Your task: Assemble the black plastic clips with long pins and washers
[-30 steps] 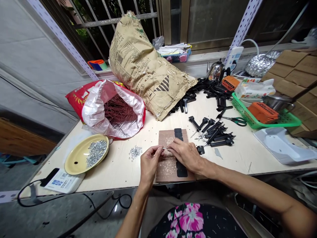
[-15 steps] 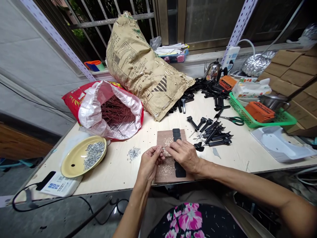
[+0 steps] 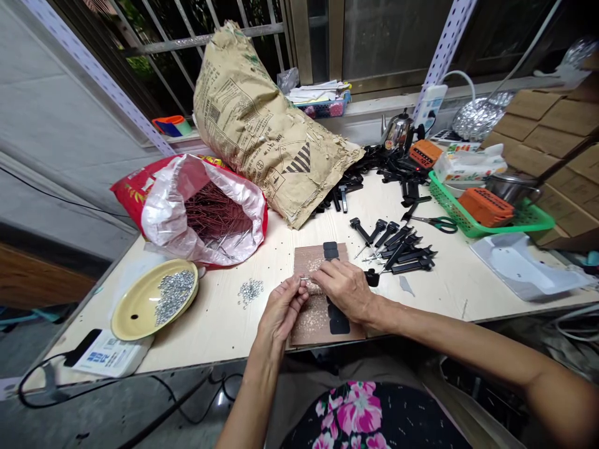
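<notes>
Over a brown board (image 3: pixel 309 333) my left hand (image 3: pixel 283 302) pinches a small silvery metal piece (image 3: pixel 304 279) between thumb and forefinger. My right hand (image 3: pixel 344 287) is closed close beside it, fingertips nearly meeting the left; what it grips is hidden by the fingers. Black pads (image 3: pixel 339 323) run down the board's right side, partly under the right hand. Pale crumbs lie scattered on the board. To the left is a little heap of small silvery metal parts (image 3: pixel 250 292). Black plastic pieces with thin metal rods (image 3: pixel 397 249) lie in a pile to the right.
A yellow bowl (image 3: pixel 124 312) holds more silvery parts. Behind it, a red bag (image 3: pixel 135 184) is full of reddish-brown rods. A large paper sack (image 3: pixel 262 125) leans at the window. Scissors (image 3: pixel 442 223), a green basket (image 3: pixel 496 229) and a white tray (image 3: pixel 528 265) are at right.
Both hands stay together over the board, with small finger shifts; the silvery piece between them shows more clearly. The whole view has shifted slightly.
</notes>
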### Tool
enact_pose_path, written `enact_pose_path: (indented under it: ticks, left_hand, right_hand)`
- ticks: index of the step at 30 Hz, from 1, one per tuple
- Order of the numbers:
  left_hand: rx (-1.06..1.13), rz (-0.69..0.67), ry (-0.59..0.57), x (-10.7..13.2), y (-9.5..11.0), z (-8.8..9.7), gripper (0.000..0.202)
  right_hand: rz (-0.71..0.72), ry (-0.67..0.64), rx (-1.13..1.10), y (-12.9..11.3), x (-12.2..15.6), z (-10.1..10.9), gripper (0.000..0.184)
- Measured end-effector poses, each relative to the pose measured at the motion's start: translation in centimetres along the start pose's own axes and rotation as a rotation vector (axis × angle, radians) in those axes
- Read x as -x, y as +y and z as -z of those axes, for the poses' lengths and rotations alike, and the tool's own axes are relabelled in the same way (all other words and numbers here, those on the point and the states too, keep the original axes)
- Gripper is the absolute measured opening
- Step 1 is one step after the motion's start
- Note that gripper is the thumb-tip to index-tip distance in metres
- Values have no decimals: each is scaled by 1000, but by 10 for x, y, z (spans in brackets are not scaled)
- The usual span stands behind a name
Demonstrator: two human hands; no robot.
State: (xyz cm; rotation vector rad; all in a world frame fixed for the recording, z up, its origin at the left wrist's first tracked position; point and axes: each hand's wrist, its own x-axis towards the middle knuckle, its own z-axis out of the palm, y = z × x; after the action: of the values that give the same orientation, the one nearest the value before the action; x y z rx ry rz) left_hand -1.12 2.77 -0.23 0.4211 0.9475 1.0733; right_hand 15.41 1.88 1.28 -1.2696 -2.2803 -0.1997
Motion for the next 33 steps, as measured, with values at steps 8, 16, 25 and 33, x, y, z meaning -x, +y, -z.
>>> enact_pose_path:
  ticks: [8, 16, 25, 33]
  left_hand:
    - [-114, -111, 55, 3, -2, -6, 35]
    - [-204, -221, 121, 5, -6, -9, 35]
    - [-267, -263, 116, 2, -7, -8, 33]
    - [-238, -216, 104, 2, -8, -7, 32]
  right_hand:
    - [3, -1, 37, 0, 1, -7, 17]
    - [-72, -99, -36, 1, 3, -4, 18]
    - [-181, -199, -304, 4, 1, -6, 17]
    - [-135, -181, -200, 5, 1, -6, 16]
